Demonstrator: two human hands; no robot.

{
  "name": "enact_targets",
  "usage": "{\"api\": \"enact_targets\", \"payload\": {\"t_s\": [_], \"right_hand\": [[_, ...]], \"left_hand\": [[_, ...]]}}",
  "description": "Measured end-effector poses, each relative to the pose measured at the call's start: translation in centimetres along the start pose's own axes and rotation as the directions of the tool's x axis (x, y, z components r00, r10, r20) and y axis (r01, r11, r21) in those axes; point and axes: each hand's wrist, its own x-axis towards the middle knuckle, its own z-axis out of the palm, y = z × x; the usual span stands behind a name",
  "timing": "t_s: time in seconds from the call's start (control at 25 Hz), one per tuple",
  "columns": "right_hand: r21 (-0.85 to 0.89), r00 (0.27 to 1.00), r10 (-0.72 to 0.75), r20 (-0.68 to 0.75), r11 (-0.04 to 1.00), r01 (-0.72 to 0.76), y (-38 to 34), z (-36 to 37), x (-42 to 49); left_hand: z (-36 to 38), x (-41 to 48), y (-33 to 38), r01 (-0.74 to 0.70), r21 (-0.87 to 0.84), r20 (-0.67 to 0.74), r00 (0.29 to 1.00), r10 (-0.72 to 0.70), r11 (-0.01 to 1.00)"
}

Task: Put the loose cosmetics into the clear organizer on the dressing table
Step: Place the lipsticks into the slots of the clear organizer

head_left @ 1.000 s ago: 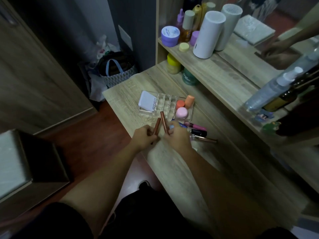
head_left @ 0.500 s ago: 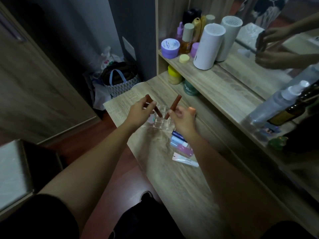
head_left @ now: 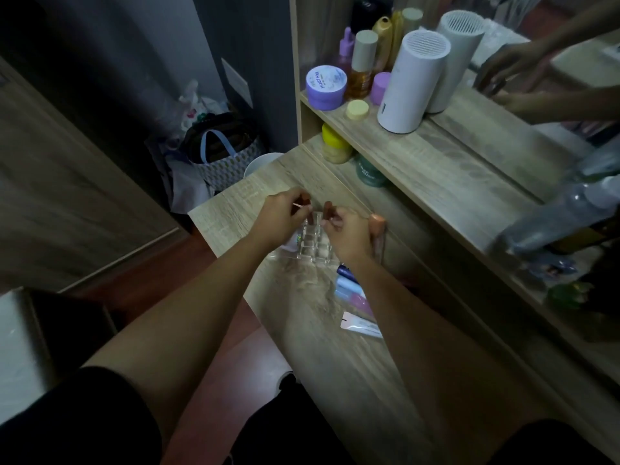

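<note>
The clear organizer (head_left: 310,245) stands on the wooden dressing table (head_left: 352,364), partly hidden under my hands. My left hand (head_left: 283,214) is shut on a brown lipstick tube (head_left: 304,198) held over the organizer's compartments. My right hand (head_left: 347,233) is shut on a second brown tube (head_left: 328,209), upright, its lower end among the compartments. An orange sponge (head_left: 377,220) pokes up from the organizer's right side. Loose cosmetics lie to the right of my right forearm: a dark blue tube (head_left: 345,270), a pale blue one (head_left: 347,285), a pink one (head_left: 360,302) and a flat pink sachet (head_left: 360,325).
A shelf (head_left: 436,169) above the table carries a white cylinder (head_left: 411,80), a purple jar (head_left: 325,87) and several bottles. Yellow (head_left: 335,147) and green (head_left: 369,171) jars sit below it. A spray bottle (head_left: 553,218) lies at right. A patterned bag (head_left: 221,156) stands on the floor.
Both hands rose from the table with a brown tube each, carried them over the organizer, and have now lowered them toward its compartments. The camera view shifted.
</note>
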Motion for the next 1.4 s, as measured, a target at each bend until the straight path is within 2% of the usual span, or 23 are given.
{"api": "enact_targets", "payload": {"t_s": [0.16, 0.48, 0.96, 1.16, 1.4], "right_hand": [[-0.083, 1.0, -0.016, 0.006, 0.996, 0.016, 0.4, 0.7, 0.3], [-0.12, 0.999, -0.041, -0.004, 0.992, 0.04, 0.5, 0.8, 0.7], [0.017, 0.999, -0.032, 0.014, 0.999, 0.031, 0.9, 0.3, 0.7], [0.072, 0.996, -0.084, 0.018, 0.994, 0.082, 0.4, -0.3, 1.0], [0.028, 0.995, -0.098, 0.01, 0.995, 0.098, 0.6, -0.5, 1.3]], "left_hand": [[0.4, 0.7, -0.7, -0.013, 0.038, 0.084, 0.996, 0.009, 0.999], [0.1, 1.3, -0.9, -0.069, 0.008, 0.124, 0.99, 0.068, 0.998], [0.0, 1.5, -1.1, -0.056, -0.01, 0.152, 0.987, 0.057, 0.998], [0.1, 1.6, -0.7, -0.071, -0.002, 0.154, 0.986, 0.07, 0.998], [0.1, 1.7, -0.8, -0.068, 0.015, 0.152, 0.986, 0.065, 0.998]]}}
